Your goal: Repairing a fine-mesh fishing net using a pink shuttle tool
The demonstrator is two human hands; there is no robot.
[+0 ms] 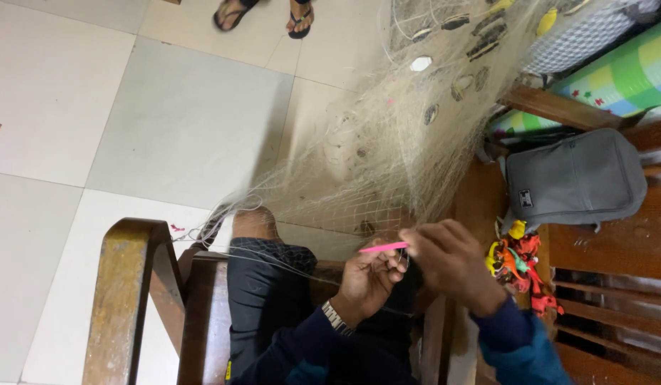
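Floor: pale square tiles (166,121) with thin dark joints; another person's sandalled feet (266,14) at the top edge.
Seating: dark wooden bench (615,249) on the right, wooden chair arm (127,285) on the left; the person sits between them, one knee (255,224) raised.
Fishing net: fine pale mesh (387,142) draped from the upper right down over the knee to the hands. Judged very light, limp and snag-prone; the thread looks thin and liable to slip or cut in. Best taken by pinching a few strands close to the working point, not by the bulk.
Floats: oval pieces (458,85) strung through the upper net, some yellow, some dark.
Backpack: grey, flat on the bench (572,178), closed; contents hidden.
Rolled mat: green and patterned (622,78), top right.
Toys: small heap of orange, red and yellow plastic figures (519,267) on the bench, loose, in no container.
Left hand: (369,278) curled, fingers closed on mesh strands; wrist wears a metal watch (335,317).
Right hand: (451,260) closed in a pinch on the netting needle.
Netting needle: slim pink sliver (382,247), roughly level, between both hands; light, stiff.
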